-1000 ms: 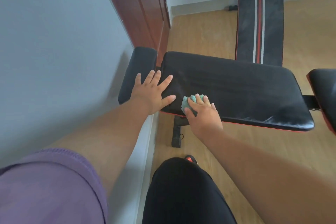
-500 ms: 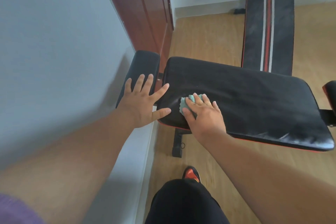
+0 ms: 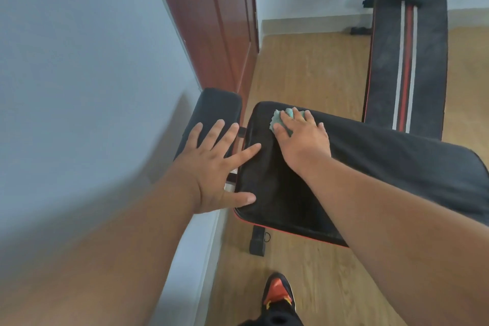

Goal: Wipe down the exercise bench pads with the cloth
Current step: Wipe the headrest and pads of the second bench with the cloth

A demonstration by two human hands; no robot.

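A long black bench pad (image 3: 383, 172) with a red lower edge lies across the middle of the view. A smaller black pad (image 3: 214, 108) sits to its left, by the wall. My right hand (image 3: 301, 137) presses a crumpled pale green cloth (image 3: 277, 119) flat onto the long pad's far left corner. My left hand (image 3: 214, 167) rests with fingers spread across the gap between the two pads, thumb and index finger on the long pad's left end.
A grey wall (image 3: 79, 74) stands close on the left, with a reddish-brown door (image 3: 211, 21) beyond it. A second black bench (image 3: 407, 61) with red and white stripes lies further back on the wooden floor. My orange-and-black shoe (image 3: 277, 291) is below the bench foot (image 3: 258, 241).
My right hand has slid the cloth from the pad's near edge across to its far left corner. My left hand has stayed spread at the pad's left end. The view has dipped closer.
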